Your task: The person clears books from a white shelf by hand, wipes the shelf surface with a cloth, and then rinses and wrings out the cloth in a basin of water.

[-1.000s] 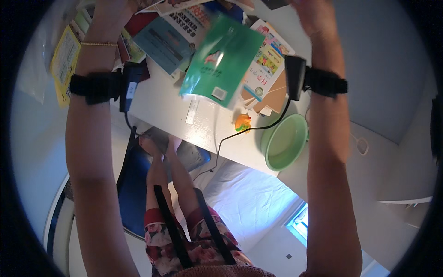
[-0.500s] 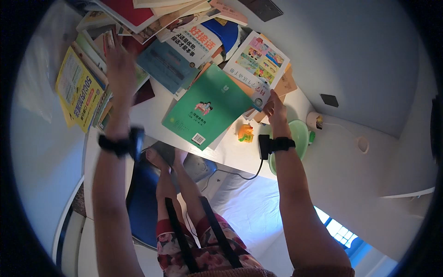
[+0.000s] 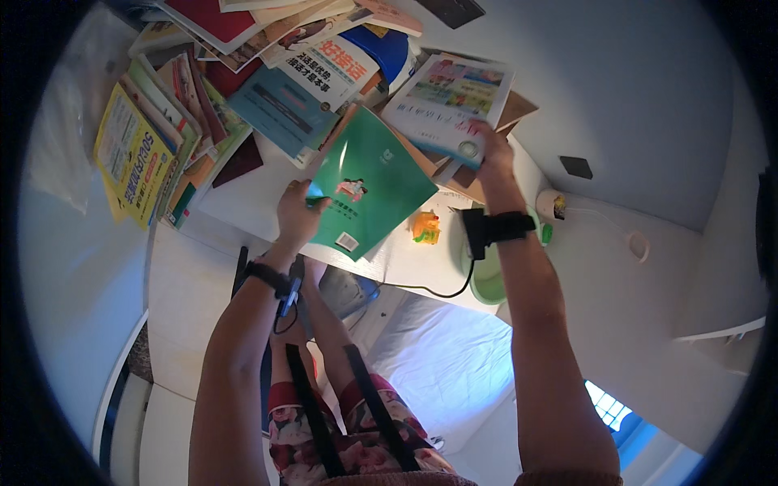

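Observation:
My left hand (image 3: 300, 212) grips the left edge of a green book (image 3: 374, 186), with the thumb on top of its cover. At the right, my right hand (image 3: 494, 154) is closed on the lower right corner of a white book with coloured pictures (image 3: 438, 109), which is slightly blurred. The white book lies above brown-covered books or papers (image 3: 519, 109), and its lower left side is close to the green book. Up and left of the green book, a blue-and-white book (image 3: 284, 113) rests on the pile.
Upright books, with a yellow one (image 3: 134, 158) outermost, stand at the left. More books (image 3: 267, 32) are heaped at the back. An orange-and-green small item (image 3: 425, 228) lies on the white desk (image 3: 397, 263). A green bowl (image 3: 489, 283) and a white cup (image 3: 551, 204) are at the right.
My left hand has come from the upright books at the left to the green book's edge and taken hold of it. My right hand has moved up slightly, shifting the white book.

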The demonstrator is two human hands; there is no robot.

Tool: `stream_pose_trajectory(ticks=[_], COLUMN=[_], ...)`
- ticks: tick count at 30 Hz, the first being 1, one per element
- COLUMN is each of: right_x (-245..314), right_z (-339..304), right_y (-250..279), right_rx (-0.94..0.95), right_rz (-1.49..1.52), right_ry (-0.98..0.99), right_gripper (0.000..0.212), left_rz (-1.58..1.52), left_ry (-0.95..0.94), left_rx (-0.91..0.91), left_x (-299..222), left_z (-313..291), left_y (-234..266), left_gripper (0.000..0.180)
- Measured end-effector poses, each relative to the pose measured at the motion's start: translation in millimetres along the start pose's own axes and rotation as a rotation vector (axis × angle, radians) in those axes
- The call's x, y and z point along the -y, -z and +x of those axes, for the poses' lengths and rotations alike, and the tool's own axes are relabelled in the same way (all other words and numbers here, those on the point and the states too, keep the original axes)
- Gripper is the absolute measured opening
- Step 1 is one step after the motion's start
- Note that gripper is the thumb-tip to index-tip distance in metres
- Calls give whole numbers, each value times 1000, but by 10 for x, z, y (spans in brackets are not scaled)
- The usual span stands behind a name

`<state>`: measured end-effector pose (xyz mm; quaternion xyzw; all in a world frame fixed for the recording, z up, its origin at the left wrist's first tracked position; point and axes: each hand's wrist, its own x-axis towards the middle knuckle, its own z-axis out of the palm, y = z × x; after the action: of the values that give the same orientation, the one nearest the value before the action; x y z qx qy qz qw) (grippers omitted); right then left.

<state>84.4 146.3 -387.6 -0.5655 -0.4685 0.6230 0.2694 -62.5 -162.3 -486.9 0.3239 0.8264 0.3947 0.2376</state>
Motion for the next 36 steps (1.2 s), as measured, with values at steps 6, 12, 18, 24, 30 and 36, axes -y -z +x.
stream_pose_trajectory(ticks=[6,12,18,24,30,36], right_x=[931,1742,1819,1818,1239,-390], right_z=[-522,-1113,-1304,-905,-55,-834], right_y=[403,405,-333,-1961,-1120,204], right_rx=[249,17,324,510,350,-155], right_rz=[168,25,-172,189,111,454], right_ry=[32,176,842,78,-138,-576], right_gripper=[46,59,53,22,24,50], left_rz=[-304,-492,-870,-906,-1041,-1067], left_ry=[127,8,28,-119,154,53], left_rx=[-85,-411,-679,-161,-104,-179], left_x=[-299,-467,-983,352,-541,-605], left_z=[-282,-398,274,1830,1761,1246], left_y=[811,1731,2402,2565,2156,2033], left_gripper=[17,26,47,33,34,33])
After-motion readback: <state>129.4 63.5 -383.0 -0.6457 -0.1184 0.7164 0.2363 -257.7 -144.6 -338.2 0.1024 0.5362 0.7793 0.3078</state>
